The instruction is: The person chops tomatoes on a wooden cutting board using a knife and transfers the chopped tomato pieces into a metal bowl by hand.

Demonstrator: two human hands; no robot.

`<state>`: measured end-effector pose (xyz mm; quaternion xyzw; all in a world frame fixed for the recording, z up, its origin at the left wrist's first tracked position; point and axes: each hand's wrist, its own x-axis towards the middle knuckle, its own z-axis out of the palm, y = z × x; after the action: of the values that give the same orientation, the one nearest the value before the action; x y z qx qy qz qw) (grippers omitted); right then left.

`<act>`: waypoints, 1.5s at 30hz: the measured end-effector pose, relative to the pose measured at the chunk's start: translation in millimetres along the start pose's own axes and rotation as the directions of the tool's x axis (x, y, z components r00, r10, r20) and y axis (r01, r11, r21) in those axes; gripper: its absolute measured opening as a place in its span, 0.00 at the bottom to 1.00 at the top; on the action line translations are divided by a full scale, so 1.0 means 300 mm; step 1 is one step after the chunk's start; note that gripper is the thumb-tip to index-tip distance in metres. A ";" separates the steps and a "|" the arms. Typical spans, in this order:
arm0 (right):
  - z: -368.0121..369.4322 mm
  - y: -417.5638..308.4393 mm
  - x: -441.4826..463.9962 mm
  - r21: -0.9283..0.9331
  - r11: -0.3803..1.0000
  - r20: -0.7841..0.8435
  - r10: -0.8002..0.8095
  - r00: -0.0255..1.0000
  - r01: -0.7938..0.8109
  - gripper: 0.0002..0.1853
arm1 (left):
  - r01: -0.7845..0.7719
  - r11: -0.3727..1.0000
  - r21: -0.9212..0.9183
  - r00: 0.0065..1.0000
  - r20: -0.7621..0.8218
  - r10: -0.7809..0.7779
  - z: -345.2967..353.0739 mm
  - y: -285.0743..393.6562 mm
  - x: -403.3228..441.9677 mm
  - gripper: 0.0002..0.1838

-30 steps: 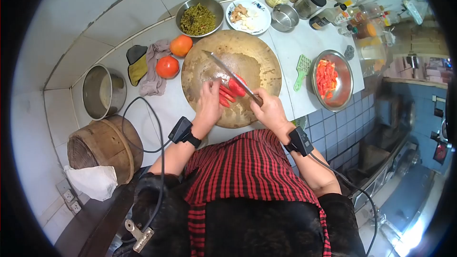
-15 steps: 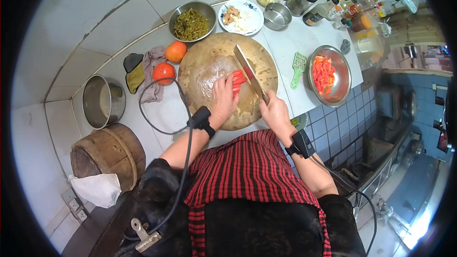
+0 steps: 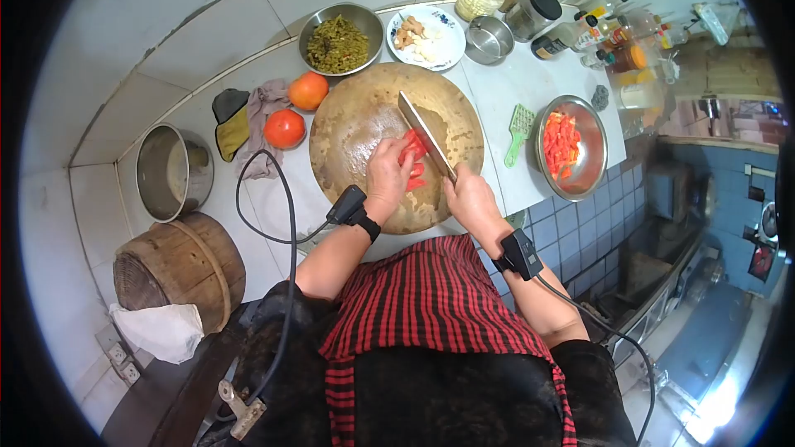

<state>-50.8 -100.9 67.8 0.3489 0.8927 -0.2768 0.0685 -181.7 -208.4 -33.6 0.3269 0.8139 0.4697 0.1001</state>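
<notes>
The left hand (image 3: 386, 174), fingers bent together, holds red pieces (image 3: 415, 172) on the round chopping board (image 3: 364, 108) — beside the knife (image 3: 424, 132) that the right hand (image 3: 473, 198) grips. Two tomatoes (image 3: 285, 129) lie left of the board, a metal bowl (image 3: 590, 153) right of it.

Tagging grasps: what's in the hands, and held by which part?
Right hand: kitchen knife, by its handle end. Left hand: fingers on cut red vegetable; gripped or merely pressed, can't tell.
</notes>
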 end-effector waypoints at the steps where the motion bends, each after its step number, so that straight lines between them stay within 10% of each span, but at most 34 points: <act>1: 0.014 0.004 0.016 -0.004 1.000 0.006 -0.007 1.000 0.007 0.14 | 0.054 0.998 -0.039 0.998 0.016 -0.053 -0.001 0.004 0.005 0.12; 29: 0.029 0.005 0.057 0.168 0.984 -0.017 -0.052 0.998 0.055 0.13 | 0.123 0.990 -0.071 0.992 -0.014 -0.124 -0.011 -0.042 -0.038 0.09; 38: 0.148 -0.023 0.082 -0.059 0.997 0.094 -0.042 0.995 0.048 0.14 | 0.120 0.992 0.046 0.991 0.050 -0.122 -0.007 -0.029 -0.022 0.05; 45: 0.004 -0.015 0.023 0.174 0.981 0.048 -0.100 0.994 0.090 0.13 | 0.254 0.963 -0.092 0.967 0.004 -0.255 -0.019 -0.034 -0.054 0.04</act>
<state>-59.0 -100.1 66.7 0.3025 0.8790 -0.3653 0.0500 -176.4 -226.0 -41.2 0.2131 0.8270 0.4911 0.1715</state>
